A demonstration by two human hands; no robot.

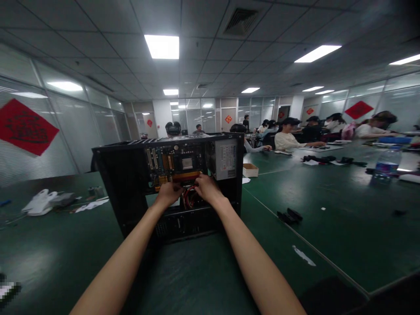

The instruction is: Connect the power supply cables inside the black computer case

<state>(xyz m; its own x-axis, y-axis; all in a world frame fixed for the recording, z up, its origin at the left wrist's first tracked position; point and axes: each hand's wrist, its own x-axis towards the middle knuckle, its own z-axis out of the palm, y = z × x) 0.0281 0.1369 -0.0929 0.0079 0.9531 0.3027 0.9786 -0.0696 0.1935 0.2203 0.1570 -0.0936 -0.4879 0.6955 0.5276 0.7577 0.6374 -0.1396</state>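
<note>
Two bare hands reach into one open black computer case (124, 183), standing upright on a dark green table (328, 218).

Item: left hand (169, 192). Fingers curled at the lower edge of the motherboard (173, 164), knuckles toward the camera; whether they close on anything cannot be told.

Item: right hand (206, 187). Just beside the left, fingers bent down over a bundle of red cables (188, 197) that lies directly under and between both hands. Contact likely, actual grip hidden.

Item: power supply (226, 159), grey, labelled, mounted in the case's upper right corner, just above and right of the right hand.

Item: small cardboard box (250, 169), on the table right of the case.

Item: white cloth (41, 202), lying well to the left.

Item: black parts (289, 215), loose on the table, to the right of the case.

Item: water bottle (387, 164), far right.

Several other people sit at tables behind.
</note>
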